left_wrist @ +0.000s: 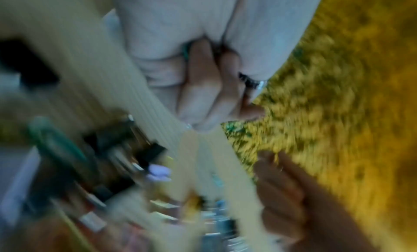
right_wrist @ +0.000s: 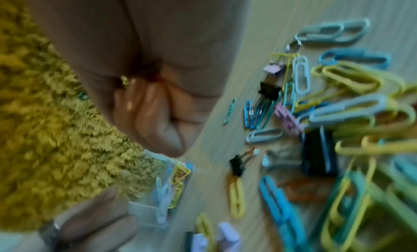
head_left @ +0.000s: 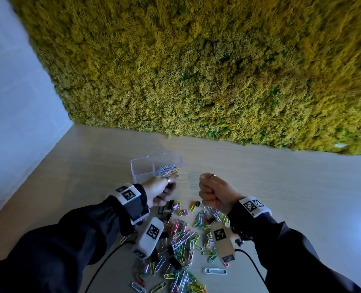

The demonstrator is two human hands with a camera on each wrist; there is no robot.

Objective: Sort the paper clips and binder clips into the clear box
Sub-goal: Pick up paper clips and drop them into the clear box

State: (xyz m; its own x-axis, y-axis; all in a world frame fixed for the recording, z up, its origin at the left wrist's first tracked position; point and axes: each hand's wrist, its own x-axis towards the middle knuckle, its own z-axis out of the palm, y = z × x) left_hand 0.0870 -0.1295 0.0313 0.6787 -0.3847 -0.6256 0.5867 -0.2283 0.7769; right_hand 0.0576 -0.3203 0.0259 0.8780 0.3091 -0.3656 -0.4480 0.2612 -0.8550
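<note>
box (head_left: pixel 141 168): clear, upright, right cell holds paper clips | clips (head_left: pixel 183 246): coloured, black binder clips, heaped on tabletop nearside

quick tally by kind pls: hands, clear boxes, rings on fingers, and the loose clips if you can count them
hands: 2 (left hand, right hand)
clear box: 1
rings: 2 (left, right)
loose clips: too piled and blurred to count
total counted: 5
</note>
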